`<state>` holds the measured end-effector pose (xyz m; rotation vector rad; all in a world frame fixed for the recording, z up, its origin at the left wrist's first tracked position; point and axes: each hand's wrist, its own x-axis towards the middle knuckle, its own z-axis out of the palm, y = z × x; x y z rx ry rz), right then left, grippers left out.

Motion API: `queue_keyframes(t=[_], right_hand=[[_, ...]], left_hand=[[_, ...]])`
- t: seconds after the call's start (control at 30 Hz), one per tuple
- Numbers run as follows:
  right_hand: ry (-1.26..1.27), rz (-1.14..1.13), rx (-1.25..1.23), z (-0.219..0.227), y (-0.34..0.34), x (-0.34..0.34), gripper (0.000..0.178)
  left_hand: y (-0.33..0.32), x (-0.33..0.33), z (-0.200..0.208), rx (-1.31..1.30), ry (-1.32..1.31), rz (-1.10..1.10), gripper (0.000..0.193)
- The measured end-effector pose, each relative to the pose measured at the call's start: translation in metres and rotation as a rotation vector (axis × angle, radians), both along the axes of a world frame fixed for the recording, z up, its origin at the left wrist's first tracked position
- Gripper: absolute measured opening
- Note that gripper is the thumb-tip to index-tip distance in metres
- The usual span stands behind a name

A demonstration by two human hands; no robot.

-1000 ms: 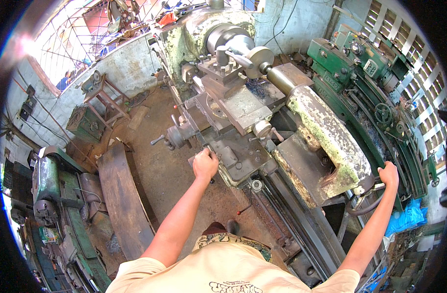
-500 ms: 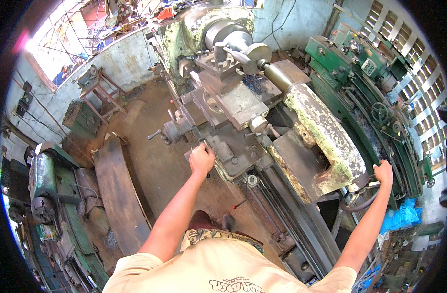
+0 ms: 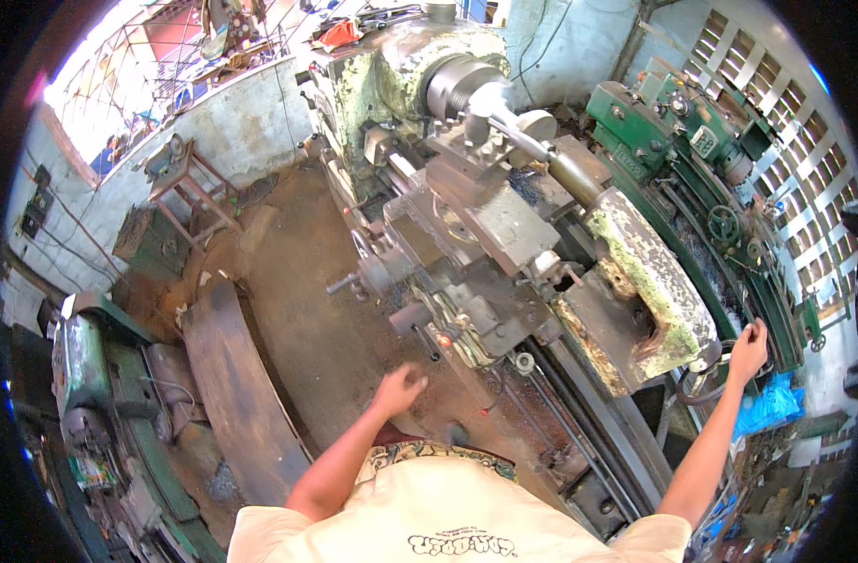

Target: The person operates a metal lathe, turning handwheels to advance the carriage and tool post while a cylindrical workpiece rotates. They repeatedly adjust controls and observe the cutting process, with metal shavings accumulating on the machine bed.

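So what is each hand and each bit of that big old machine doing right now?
left hand: open, in the air, touching nothing, near the carriage levers
right hand: gripping the tailstock handwheel
tailstock handwheel: held at its rim
tailstock: paint peeling, standing on the lathe bed
lathe carriage: sits between chuck and tailstock
chuck: blurred, cannot tell if it turns
wooden stool: upright by the wall

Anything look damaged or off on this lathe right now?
The tailstock has badly flaked, rust-stained pale paint, with a chipped lower corner. The right hand grips its handwheel; the left hand hangs free, below the carriage. Nothing looks spilled or askew.
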<state>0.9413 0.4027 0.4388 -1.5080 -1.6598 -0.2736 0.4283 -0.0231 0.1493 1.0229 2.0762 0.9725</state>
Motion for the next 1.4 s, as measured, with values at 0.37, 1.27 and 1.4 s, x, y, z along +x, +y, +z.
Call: queue_keyframes(t=[0.37, 1.27, 1.4], right_hand=[[0.244, 0.289, -0.364, -0.153, -0.286, -0.315, 0.014], [-0.118, 0.566, -0.417, -0.213, -0.293, -0.485, 0.022], [-0.227, 0.452, -0.574, -0.201, -0.284, -0.494, 0.023]], left_hand=[[-0.266, -0.195, -0.179, -0.939, -0.012, 0.175, 0.062], [-0.305, -0.257, -0.235, -0.799, -0.137, -0.055, 0.043], [-0.321, -0.279, -0.215, -0.915, -0.333, 0.278, 0.041]])
